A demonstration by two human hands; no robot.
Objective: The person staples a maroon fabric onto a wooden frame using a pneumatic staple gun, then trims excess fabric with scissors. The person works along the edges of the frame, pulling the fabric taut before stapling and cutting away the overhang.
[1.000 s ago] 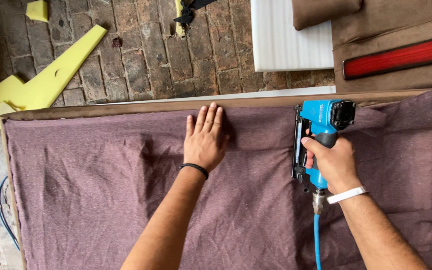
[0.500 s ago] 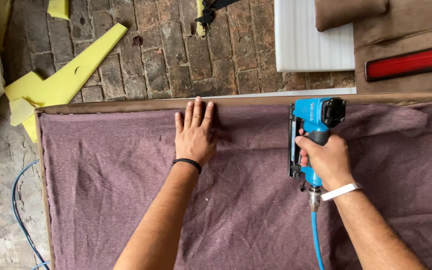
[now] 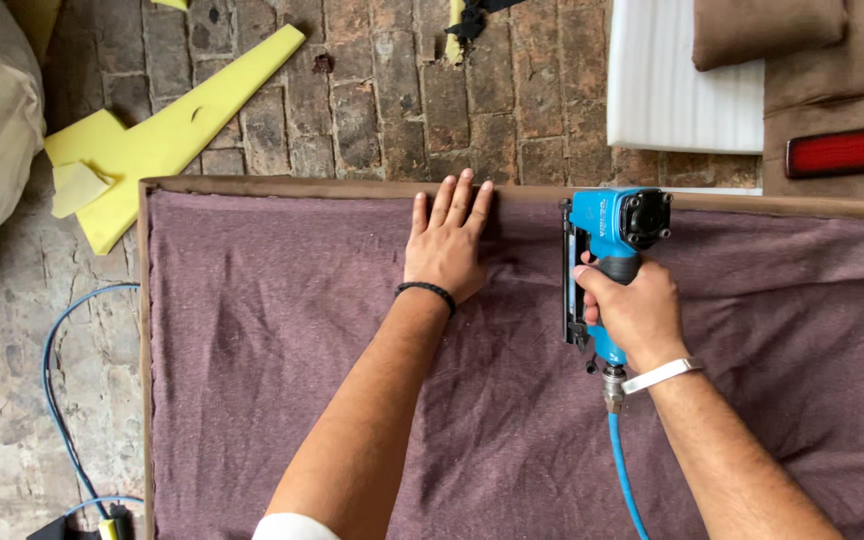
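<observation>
At far left, yellow foam offcut (image 3: pixel 157 140) on brick floor (image 3: pixel 382 100), blue air hose (image 3: pixel 57 400) looping beside wooden frame (image 3: pixel 142 350). Across centre, purple fabric (image 3: pixel 282 330): soft, light, likely prone to creeping and wrinkling, best pinned flat near the top edge. Left hand (image 3: pixel 447 245) released, fingers spread flat, pressing cloth by the rail. Just right, blue pneumatic stapler (image 3: pixel 607 245), rigid and weighty-looking, nose at the fabric's top edge, taken by its handle; right hand (image 3: pixel 632 310) clenched around it.
</observation>
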